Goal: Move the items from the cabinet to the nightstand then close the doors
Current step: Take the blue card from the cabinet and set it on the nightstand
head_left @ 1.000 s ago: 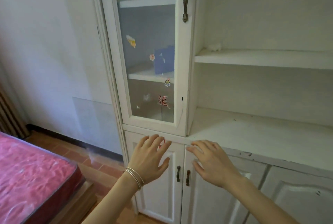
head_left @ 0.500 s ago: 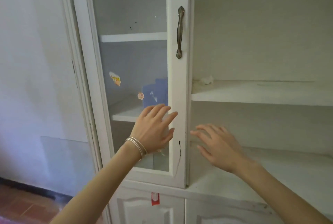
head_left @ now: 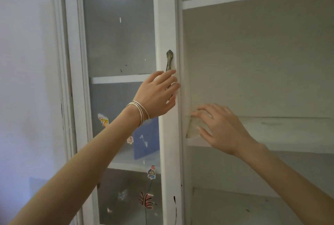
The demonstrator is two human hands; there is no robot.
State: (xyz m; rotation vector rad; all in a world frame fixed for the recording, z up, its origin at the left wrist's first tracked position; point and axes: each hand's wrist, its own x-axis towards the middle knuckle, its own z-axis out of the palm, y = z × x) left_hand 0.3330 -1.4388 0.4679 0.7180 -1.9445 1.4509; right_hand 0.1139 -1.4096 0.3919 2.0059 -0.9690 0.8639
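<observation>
Left hand: the left hand (head_left: 157,94) is raised, its fingers nearly straight and close together, laid across the lower part of the bronze metal door handle (head_left: 169,58). No curl round the handle shows, and it has hold of nothing.
Right hand: the right hand (head_left: 224,128) is palm down with its fingers spread and relaxed, holding nothing. It is over the left end of the white wooden shelf (head_left: 289,130) in the open compartment; contact cannot be told.
Wrist: thin silver bangles (head_left: 140,114) circle the left wrist.
Door: the handle is on the right stile of the white-framed glass cabinet door (head_left: 167,25).
Task item: a flat blue rectangular panel (head_left: 146,143) stands behind the glass, at 6 o'clock from the left hand and 9 o'clock from the right hand, with the stile between.
Writing: cartoon stickers (head_left: 151,173) are on the glass at 6 o'clock; any lettering is too small to read.
</observation>
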